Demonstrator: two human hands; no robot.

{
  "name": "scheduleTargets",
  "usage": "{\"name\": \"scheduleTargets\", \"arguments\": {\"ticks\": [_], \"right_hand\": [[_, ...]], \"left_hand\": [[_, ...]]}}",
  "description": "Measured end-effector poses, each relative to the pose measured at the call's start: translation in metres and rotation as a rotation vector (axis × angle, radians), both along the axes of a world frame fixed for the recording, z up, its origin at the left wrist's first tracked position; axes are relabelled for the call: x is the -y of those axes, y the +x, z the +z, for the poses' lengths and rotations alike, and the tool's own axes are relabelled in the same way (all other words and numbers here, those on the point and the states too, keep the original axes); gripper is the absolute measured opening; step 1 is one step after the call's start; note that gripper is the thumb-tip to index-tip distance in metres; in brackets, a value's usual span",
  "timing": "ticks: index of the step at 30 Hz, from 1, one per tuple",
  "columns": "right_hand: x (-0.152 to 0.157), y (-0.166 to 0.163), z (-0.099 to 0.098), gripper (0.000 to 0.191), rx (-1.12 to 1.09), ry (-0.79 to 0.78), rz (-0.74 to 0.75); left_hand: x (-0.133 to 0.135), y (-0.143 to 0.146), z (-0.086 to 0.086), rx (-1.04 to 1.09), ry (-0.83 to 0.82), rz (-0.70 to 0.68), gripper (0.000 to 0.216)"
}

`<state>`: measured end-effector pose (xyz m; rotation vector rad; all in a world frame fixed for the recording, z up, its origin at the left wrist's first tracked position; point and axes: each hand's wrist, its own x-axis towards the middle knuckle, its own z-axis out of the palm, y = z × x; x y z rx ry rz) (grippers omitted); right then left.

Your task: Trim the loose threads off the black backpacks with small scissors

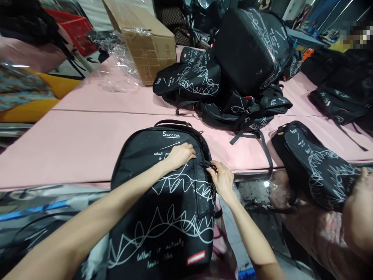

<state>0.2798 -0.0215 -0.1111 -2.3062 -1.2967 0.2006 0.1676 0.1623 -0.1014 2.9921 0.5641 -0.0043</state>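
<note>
Bag could skew if you tug hard: right hand pinches the zip pull at its side, left hand rests on its front, grip unclear.

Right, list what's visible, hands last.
Front backpack: one, black and white, under both hands.
Piled backpacks: several overlapping, black and white, beyond it.
Right-side backpack: one, black and white, table's near right.
Other bags: several, black, far right.
Cardboard box: one, brown, left of pile.
Plastic wrap: uncounted, clear, beside box.
Container: one, red, upper left.
Unclear things: uncounted, yellow, left edge.
Main table: one, pink, mid-picture.
Co-worker's arm: one, bare, right edge.
Left hand: one, bare, on front backpack.
Right hand: one, bare, backpack's right side.
</note>
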Motion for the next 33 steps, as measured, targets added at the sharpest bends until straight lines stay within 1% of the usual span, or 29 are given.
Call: {"name": "scheduleTargets", "arguments": {"ticks": [2, 4, 6, 14, 19, 23, 33], "right_hand": [[-0.001, -0.001, 0.0, 0.031, -0.003, 0.011, -0.001], [-0.003, -0.002, 0.001, 0.029, -0.003, 0.012, 0.002], [-0.005, -0.004, 0.002, 0.026, 0.004, 0.009, 0.007], [-0.016, -0.014, 0.003, 0.024, 0.132, 0.065, 0.036], [-0.033, -0.022, -0.001, 0.024, 0.252, -0.015, 0.108], [-0.045, -0.024, -0.003, 0.024, 0.285, -0.076, 0.142], [-0.053, -0.021, -0.008, 0.025, 0.331, -0.09, 0.179]], "left_hand": [[0.005, 0.003, -0.003, 0.008, -0.003, 0.052, 0.019], [0.009, 0.006, -0.005, 0.006, -0.005, 0.065, 0.015], [0.011, 0.007, -0.007, 0.004, -0.01, 0.07, 0.016], [0.009, -0.006, -0.01, 0.053, -0.037, 0.152, 0.022], [0.008, -0.009, -0.013, 0.065, -0.052, 0.161, 0.024], [0.01, -0.009, -0.012, 0.073, -0.046, 0.177, 0.024], [0.009, -0.008, -0.013, 0.081, -0.044, 0.196, 0.026]]}}
